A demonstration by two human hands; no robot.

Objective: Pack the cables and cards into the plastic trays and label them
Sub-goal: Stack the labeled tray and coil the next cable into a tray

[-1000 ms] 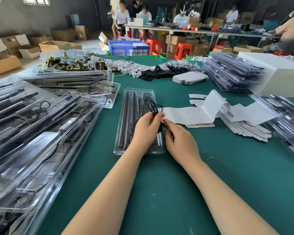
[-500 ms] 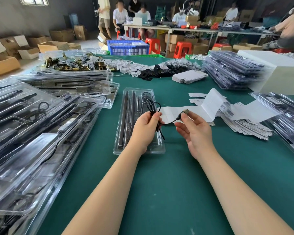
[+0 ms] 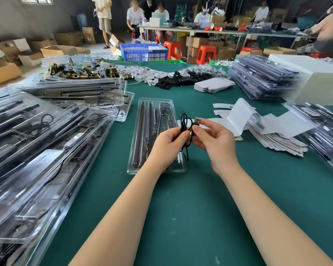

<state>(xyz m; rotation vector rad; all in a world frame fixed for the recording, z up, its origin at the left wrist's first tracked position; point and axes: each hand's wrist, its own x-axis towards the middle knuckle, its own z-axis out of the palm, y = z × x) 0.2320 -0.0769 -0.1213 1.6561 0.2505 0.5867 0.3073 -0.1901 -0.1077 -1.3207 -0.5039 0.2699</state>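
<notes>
Green cloth is covering the work table, and a busy packing room with cardboard boxes, red stools and a blue crate is showing behind it.

Both hands are working just above the near half of one open plastic tray. The left hand is pinching a coiled black cable between thumb and fingers, holding the loops bunched and roughly upright, with a loose tail hanging down past the palm. The right hand is pinching the cable's USB plug at the fingertips, metal end pointing up and to the left, close against the coil.

The tray is lying with its long axis running away from the person, near end almost under the left wrist. Dark rods are filling its left channels; another small cable loop is sitting in a far pocket on its right side. Which pocket is free for this cable I cannot tell, since the left hand is covering the near right part.

Judgement: the coil is being tidied before seating. The key relation is that the tray is lying directly below and slightly left of the cable, so the left hand is nearer to it and is likely to lower the bundle while the right guides the plug.

Filled trays are stacking on the left and far right. Barcode label strips and a card stack are lying right of the hands, nearer the right hand.
</notes>
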